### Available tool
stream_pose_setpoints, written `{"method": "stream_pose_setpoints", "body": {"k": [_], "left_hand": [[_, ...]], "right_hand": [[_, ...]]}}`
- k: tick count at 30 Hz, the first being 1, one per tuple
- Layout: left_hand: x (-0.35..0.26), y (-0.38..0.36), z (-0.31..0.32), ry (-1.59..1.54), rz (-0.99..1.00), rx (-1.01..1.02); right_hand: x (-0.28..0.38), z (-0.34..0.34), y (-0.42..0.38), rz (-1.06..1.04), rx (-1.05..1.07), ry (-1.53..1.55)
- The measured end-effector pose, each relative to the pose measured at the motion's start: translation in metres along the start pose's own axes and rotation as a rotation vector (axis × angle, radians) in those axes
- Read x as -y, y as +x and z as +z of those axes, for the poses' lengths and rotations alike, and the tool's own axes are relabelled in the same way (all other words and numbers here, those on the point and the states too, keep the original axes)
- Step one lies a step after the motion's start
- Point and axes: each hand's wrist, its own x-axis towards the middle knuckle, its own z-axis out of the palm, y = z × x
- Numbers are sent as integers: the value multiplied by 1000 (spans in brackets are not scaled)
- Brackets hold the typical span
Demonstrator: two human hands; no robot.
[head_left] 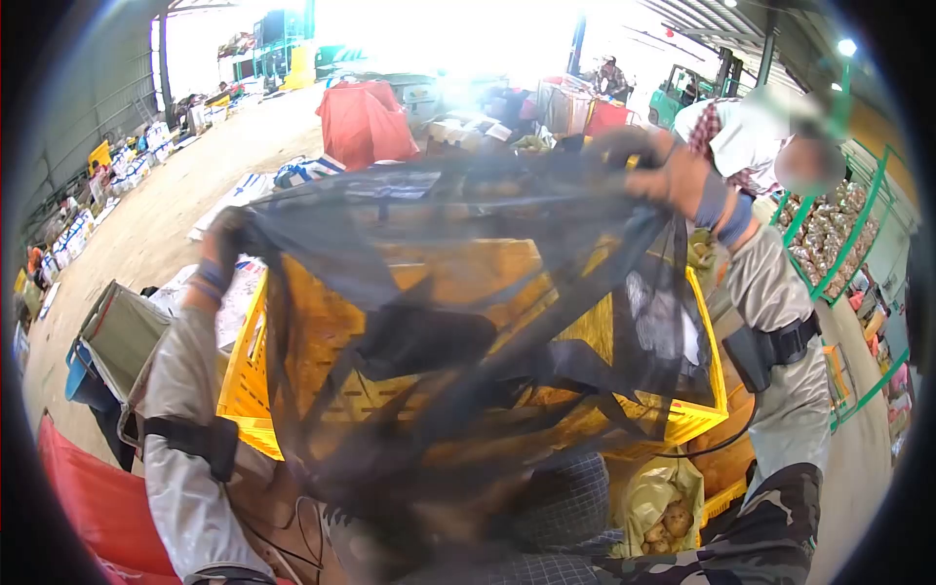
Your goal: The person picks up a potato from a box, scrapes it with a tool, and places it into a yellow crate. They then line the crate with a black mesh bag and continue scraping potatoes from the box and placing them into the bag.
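Observation:
A thin, see-through black sheet (429, 336), like a mesh or plastic bag, is spread between my two hands and blurred by motion. My left hand (230, 239), in a dark glove, is closed on its upper left corner. At the upper right, my right hand (648, 171) grips the other corner, its fingers partly smeared. Behind and below the sheet stands a yellow plastic crate (707, 409), seen largely through the black material. What lies inside the crate is hard to make out.
An open sack of potatoes (668, 512) stands by my legs. Another person in a white top (736, 136) bends over at the right, near a green metal frame (858, 244). A red cover (366, 122) stands ahead, a grey-lined bin (122, 341) at left.

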Motion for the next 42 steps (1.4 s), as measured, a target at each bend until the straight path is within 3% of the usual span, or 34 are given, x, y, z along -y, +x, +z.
{"method": "stream_pose_setpoints", "body": {"k": [3,5,6,7,8,9,11,12,13,14,16,17,19,22,24,25,26,30,33,34,36,39,42], "left_hand": [[-63,-11,-32,47,-42,-222],[-91,-1,-69,214,-132,-381],[-96,14,-113,737,-173,-240],[-102,9,-109,1117,-241,-58],[-108,3,-104,1486,-246,146],[-119,-35,-44,1705,-284,383],[-117,-74,15,1370,-45,885],[-107,-85,33,1291,156,1020],[-97,-85,36,1257,119,1017],[-87,-85,39,1222,83,1014],[-64,-77,36,1214,-429,717],[-74,-70,59,1603,-489,596],[-46,-39,36,1886,-577,197],[-1,16,-51,1792,-595,104],[24,41,-76,1750,-562,-99],[35,46,-76,1724,-542,-231],[45,56,-76,1808,-522,-199],[93,103,-90,1919,-602,-270],[64,86,-14,1876,-605,-314],[88,105,-46,1901,-616,-269],[110,117,-61,1934,-644,-187],[183,153,-152,1915,-765,-174],[190,154,-140,1891,-760,-138]], "right_hand": [[12,51,-11,-103,200,-98],[-20,68,3,2,337,-241],[-43,77,14,55,407,-312],[-81,94,30,-52,353,-751],[-97,97,46,-25,256,-953],[-113,100,61,21,167,-1150],[-115,100,81,213,71,-1069],[-127,110,93,220,84,-1039],[-132,121,100,224,97,-1002],[-137,137,98,206,159,-763],[-133,163,86,311,177,-463],[-128,169,81,429,131,-411],[-130,170,77,574,89,-363],[-177,179,72,683,182,-337],[-206,185,64,326,495,-415],[-216,190,62,259,561,-332],[-228,196,59,198,628,-243],[-274,242,62,527,381,589],[-329,292,88,191,204,668],[-325,299,95,379,250,844],[-325,316,95,475,307,940],[-348,341,82,213,372,765],[-376,357,55,75,458,682]]}}
